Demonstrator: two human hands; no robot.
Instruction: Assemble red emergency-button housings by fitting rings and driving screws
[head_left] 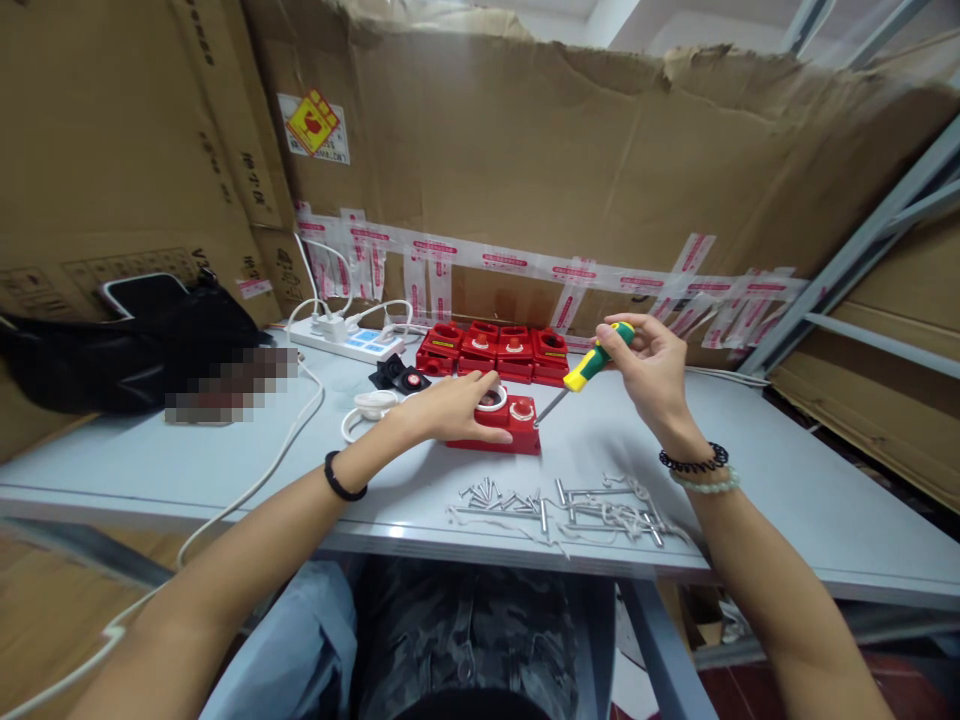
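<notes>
My left hand (pixel 466 408) is closed over the left part of a red box (pixel 495 434), its thumb along the front and its fingers across the top by a white ring (pixel 492 398). A round white-rimmed knob (pixel 521 410) shows on the box's right part. My right hand (pixel 646 362) grips the green and yellow handle of a screwdriver (pixel 592 366). Its shaft slants down to the left, the tip meeting the box's right end. Whether a screw sits under the tip is too small to tell.
Several similar red boxes (pixel 499 352) stand in a row behind. In front lie loose screws (pixel 499 496) and metal T-shaped rods with white string (pixel 611 512). Leftward are black parts (pixel 397 376), a white cable coil (pixel 369 408), a power strip (pixel 349 340) and a black bag (pixel 135 345).
</notes>
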